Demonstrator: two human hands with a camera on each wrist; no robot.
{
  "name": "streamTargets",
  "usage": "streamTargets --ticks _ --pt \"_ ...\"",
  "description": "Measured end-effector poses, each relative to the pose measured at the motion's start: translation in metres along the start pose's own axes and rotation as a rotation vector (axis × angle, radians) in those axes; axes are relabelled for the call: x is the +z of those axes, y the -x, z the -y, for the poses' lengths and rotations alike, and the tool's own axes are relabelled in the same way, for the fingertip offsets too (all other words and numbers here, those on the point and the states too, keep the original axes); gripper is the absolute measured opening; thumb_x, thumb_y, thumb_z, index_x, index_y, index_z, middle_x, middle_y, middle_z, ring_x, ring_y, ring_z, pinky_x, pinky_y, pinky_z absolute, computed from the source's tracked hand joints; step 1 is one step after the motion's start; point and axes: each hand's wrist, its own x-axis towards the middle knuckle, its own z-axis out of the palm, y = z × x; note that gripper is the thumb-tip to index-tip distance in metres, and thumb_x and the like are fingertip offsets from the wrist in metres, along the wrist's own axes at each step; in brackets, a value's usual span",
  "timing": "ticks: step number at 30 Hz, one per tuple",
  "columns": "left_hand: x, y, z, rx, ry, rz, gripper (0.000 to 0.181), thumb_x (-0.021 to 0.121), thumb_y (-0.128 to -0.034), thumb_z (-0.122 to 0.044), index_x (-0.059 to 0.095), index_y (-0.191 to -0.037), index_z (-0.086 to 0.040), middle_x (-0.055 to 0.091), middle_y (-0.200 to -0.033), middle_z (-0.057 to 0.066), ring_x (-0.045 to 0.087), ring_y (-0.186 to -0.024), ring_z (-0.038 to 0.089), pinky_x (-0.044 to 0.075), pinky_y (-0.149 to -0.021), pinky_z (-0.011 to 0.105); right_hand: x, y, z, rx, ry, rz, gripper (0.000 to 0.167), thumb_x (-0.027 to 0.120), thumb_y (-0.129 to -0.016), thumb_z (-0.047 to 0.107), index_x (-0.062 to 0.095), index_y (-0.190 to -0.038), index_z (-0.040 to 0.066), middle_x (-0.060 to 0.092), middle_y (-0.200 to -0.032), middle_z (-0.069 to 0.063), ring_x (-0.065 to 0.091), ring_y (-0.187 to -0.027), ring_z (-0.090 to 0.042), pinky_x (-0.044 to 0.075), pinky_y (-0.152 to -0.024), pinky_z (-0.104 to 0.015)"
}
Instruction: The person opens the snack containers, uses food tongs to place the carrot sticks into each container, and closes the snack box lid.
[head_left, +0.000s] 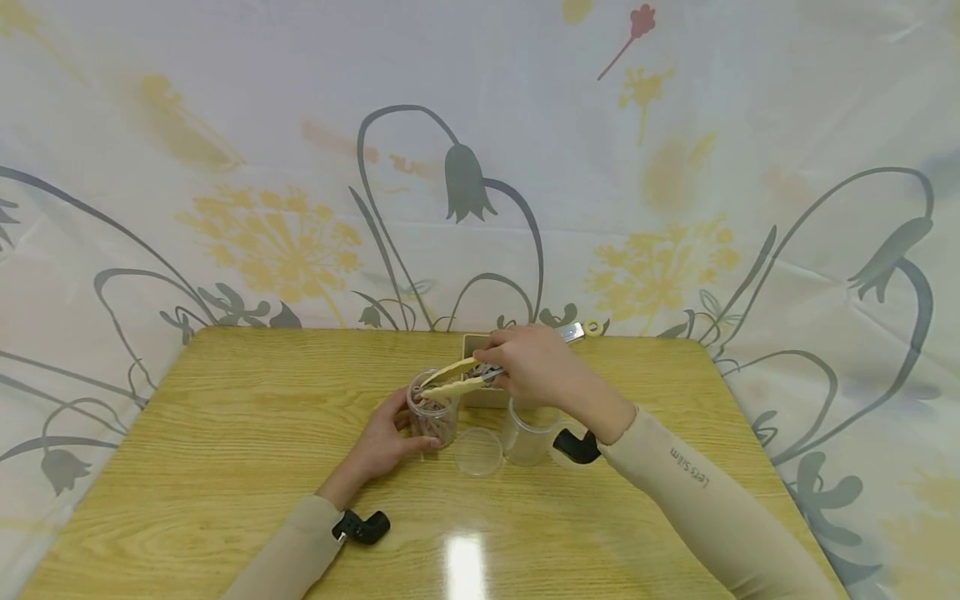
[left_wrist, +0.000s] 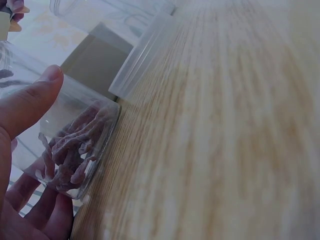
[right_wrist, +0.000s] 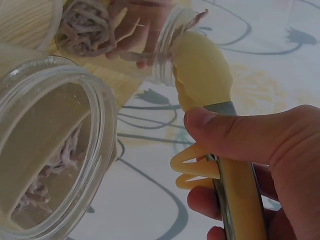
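Left hand (head_left: pixel 386 437): curled round a clear jar (left_wrist: pixel 75 125), thumb on near side, fingers on far side. Jar stands on the tabletop, mouth up; purplish-brown strips (left_wrist: pixel 75 145) heaped at its bottom, at least one strip poking up at the mouth.

Right hand (head_left: pixel 528 358): grips the tongs (right_wrist: pixel 205 70), thumb on one arm, fingers round the other. Yellow tips sit at the jar's mouth, spaced narrow. Can't tell if they pinch a strip. Metal handle runs back past the hand to a yellow ring end.

Around that: beige box (head_left: pixel 483 398) just behind the jar, more strips inside. Second clear jar (head_left: pixel 527 447) upright in front of the box, below the right hand. Clear round lid (head_left: pixel 477 454) lies flat between the two jars.

Further out: black wrist mounts (head_left: pixel 362 527) on both arms, beige sleeves (head_left: pixel 697 492), wood-grain tabletop (head_left: pixel 225 467), flower-print backdrop (head_left: pixel 315 100) behind.
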Motion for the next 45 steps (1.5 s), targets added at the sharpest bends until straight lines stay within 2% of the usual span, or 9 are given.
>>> streamTargets --ticks 7,11,17,21,29,34,39,43,45 --pt "0.001 -0.001 0.001 0.018 0.01 0.009 0.093 0.085 -0.0752 0.001 0.034 -0.153 -0.002 0.048 -0.142 0.022 0.054 -0.123 0.043 0.046 -0.1 0.05 -0.002 0.0 -0.001 0.042 -0.033 0.055 0.044 0.085 -0.08 0.023 0.073 -0.121 0.016 0.069 -0.107 -0.001 0.067 -0.091 -0.02 0.056 -0.076 -0.038" --pt "0.002 0.0 0.0 0.037 0.015 0.016 0.09 0.083 -0.0758 0.004 0.035 -0.151 0.002 0.049 -0.139 0.026 0.055 -0.119 0.047 0.048 -0.097 0.051 -0.003 0.001 -0.004 0.06 -0.05 0.052 0.048 0.086 -0.079 0.024 0.072 -0.124 0.015 0.069 -0.114 -0.003 0.068 -0.094 -0.022 0.057 -0.074 -0.039" --pt "0.0 0.001 0.002 0.026 0.017 0.008 0.089 0.087 -0.0749 -0.004 0.041 -0.15 -0.01 0.053 -0.136 0.021 0.057 -0.119 0.042 0.048 -0.098 0.046 -0.001 0.007 -0.013 0.087 -0.114 -0.018 0.05 0.088 -0.075 0.023 0.073 -0.122 0.014 0.07 -0.116 -0.004 0.069 -0.093 -0.021 0.057 -0.071 -0.037" --pt "0.0 0.0 0.002 0.039 0.027 0.01 0.089 0.088 -0.0737 -0.007 0.042 -0.15 -0.011 0.053 -0.137 0.021 0.056 -0.12 0.043 0.047 -0.099 0.048 -0.001 0.013 -0.021 0.146 -0.162 -0.021 0.053 0.087 -0.077 0.023 0.07 -0.125 0.011 0.069 -0.117 -0.006 0.068 -0.094 -0.024 0.057 -0.071 -0.038" --pt "0.0 0.0 0.002 0.033 0.036 0.007 0.089 0.088 -0.0737 -0.005 0.041 -0.15 -0.007 0.052 -0.138 0.022 0.055 -0.121 0.042 0.046 -0.101 0.049 0.006 0.021 -0.041 0.301 -0.195 0.075 0.057 0.083 -0.082 0.022 0.064 -0.134 0.011 0.062 -0.132 -0.011 0.063 -0.111 -0.03 0.056 -0.079 -0.044" --pt "0.001 0.0 0.002 0.016 0.038 0.003 0.091 0.086 -0.0734 0.001 0.039 -0.151 -0.005 0.051 -0.139 0.025 0.055 -0.121 0.044 0.045 -0.102 0.05 0.016 0.026 -0.054 0.351 -0.197 0.116 0.062 0.083 -0.082 0.024 0.06 -0.138 0.01 0.059 -0.136 -0.013 0.061 -0.114 -0.032 0.054 -0.084 -0.047" --pt "0.002 0.004 -0.014 0.01 0.027 0.005 0.09 0.084 -0.0737 0.005 0.037 -0.15 0.002 0.048 -0.14 0.03 0.052 -0.123 0.049 0.043 -0.103 0.054 0.026 0.031 -0.063 0.389 -0.216 0.162 0.064 0.084 -0.081 0.026 0.06 -0.138 0.009 0.059 -0.136 -0.017 0.061 -0.114 -0.036 0.055 -0.081 -0.049" --pt "0.0 0.008 -0.032 0.019 0.028 0.017 0.087 0.084 -0.0751 0.004 0.037 -0.149 0.005 0.048 -0.138 0.032 0.053 -0.122 0.049 0.043 -0.102 0.053 0.031 0.032 -0.067 0.412 -0.239 0.218 0.064 0.084 -0.082 0.025 0.06 -0.138 0.007 0.056 -0.139 -0.02 0.057 -0.12 -0.04 0.052 -0.088 -0.054" --pt "-0.001 0.008 -0.032 0.017 0.025 0.019 0.087 0.083 -0.0753 0.004 0.037 -0.149 0.005 0.048 -0.138 0.031 0.052 -0.122 0.049 0.043 -0.102 0.054 0.035 0.032 -0.069 0.418 -0.246 0.247 0.065 0.084 -0.082 0.026 0.059 -0.139 0.006 0.054 -0.141 -0.02 0.055 -0.122 -0.041 0.05 -0.091 -0.056"
